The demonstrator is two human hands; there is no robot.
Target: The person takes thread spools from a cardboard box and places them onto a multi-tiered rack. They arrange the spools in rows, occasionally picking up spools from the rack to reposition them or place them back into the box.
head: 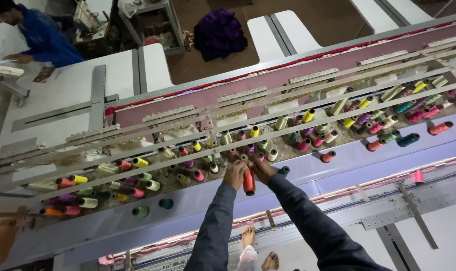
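Observation:
My left hand and my right hand reach up together to the top shelf of a long embroidery machine. Both hands close around one red-orange thread cone, which sits between them at the shelf's front edge. Dark blue sleeves cover both forearms. Right above my fingers stand several upright spools in pink, white and purple. My bare feet show far below, between my arms.
Rows of coloured thread cones fill the shelf from left to right under long metal thread-guide bars. Beyond the machine lie white work tables. A person in a blue top bends over one at the far left.

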